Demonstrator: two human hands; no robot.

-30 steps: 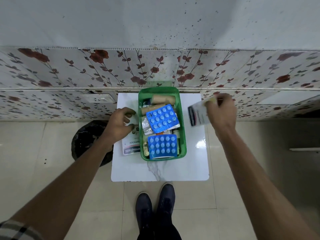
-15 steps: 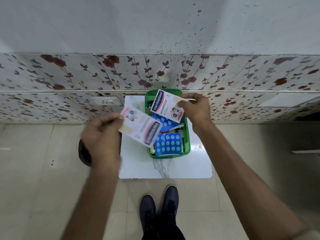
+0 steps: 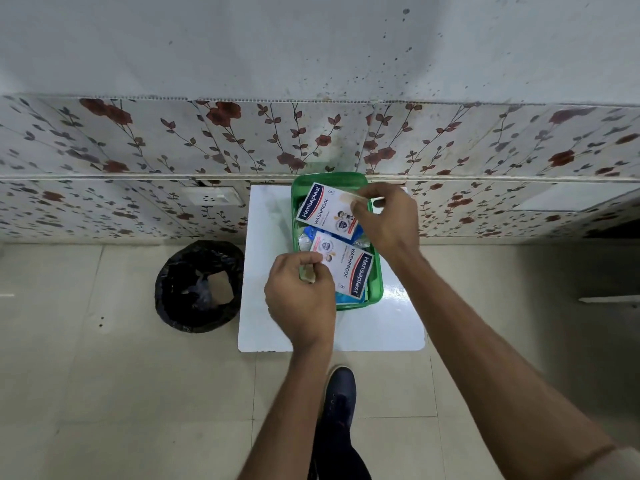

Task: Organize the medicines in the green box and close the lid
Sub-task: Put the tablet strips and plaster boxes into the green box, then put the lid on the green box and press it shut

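The green box [image 3: 376, 289] stands open on a small white table [image 3: 381, 327] against the wall. My left hand [image 3: 299, 299] pinches one white Hansaplast plaster packet [image 3: 348, 268] over the near half of the box. My right hand [image 3: 386, 220] holds a second Hansaplast packet [image 3: 327, 209] over the far half. Blue blister strips [image 3: 346, 297] and foil strips [image 3: 304, 241] show under the packets; the rest of the contents are hidden. A green lid [image 3: 329, 177] stands behind the box against the wall.
A black-lined waste bin [image 3: 199, 285] sits on the tiled floor left of the table. A wall socket [image 3: 213, 196] is on the flowered wall panel. My dark shoe [image 3: 341, 389] is just in front of the table.
Both hands lifted plaster packets from beside the box and brought them over it. The left packet has moved right and down onto the near half; the right packet stays over the far half.
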